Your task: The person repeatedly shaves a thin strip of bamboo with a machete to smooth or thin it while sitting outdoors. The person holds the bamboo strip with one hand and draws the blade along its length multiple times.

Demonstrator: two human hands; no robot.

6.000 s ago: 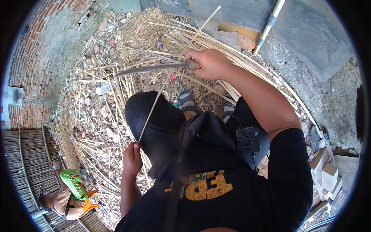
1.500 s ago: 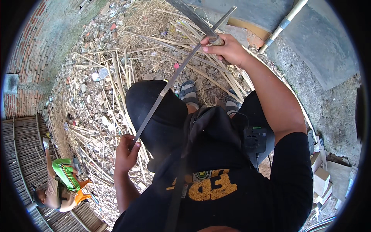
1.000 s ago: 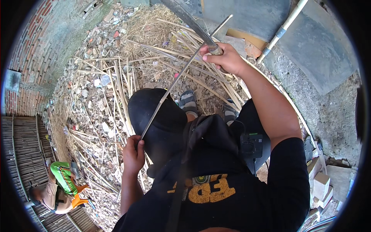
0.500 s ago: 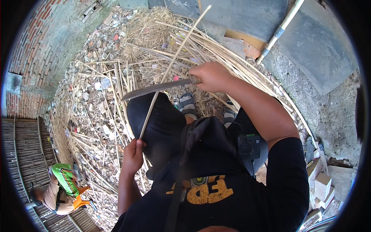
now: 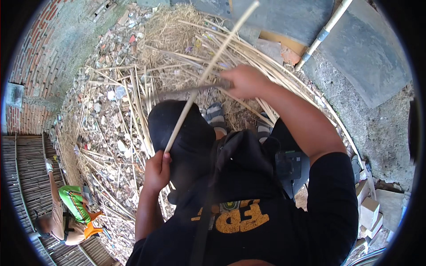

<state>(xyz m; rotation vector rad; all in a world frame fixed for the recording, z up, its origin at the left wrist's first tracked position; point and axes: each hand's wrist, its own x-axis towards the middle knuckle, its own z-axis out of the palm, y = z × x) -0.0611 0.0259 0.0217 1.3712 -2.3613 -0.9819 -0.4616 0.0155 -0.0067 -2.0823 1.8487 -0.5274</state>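
Note:
Between thumb and fingers, my left hand grips the lower end of a long pale bamboo strip. The strip slants up and away to the right over my dark-clad knee. My right hand is closed round the handle of a machete, whose blade points left and is smeared by motion. The blade crosses the strip about midway along; whether it cuts in or only lies against it I cannot tell. Shavings and straw lie on the ground beyond my hands.
Many bamboo strips lie in a heap beyond my right hand. Rubble covers the ground at left. A pale pole leans by grey panels at far right. Another person sits at lower left on an orange seat, beside a bamboo-slat wall.
The strip has risen toward me at its far end, and my left hand has shifted slightly up and right. The machete blade has turned more edge-on. The other person has stretched out an arm.

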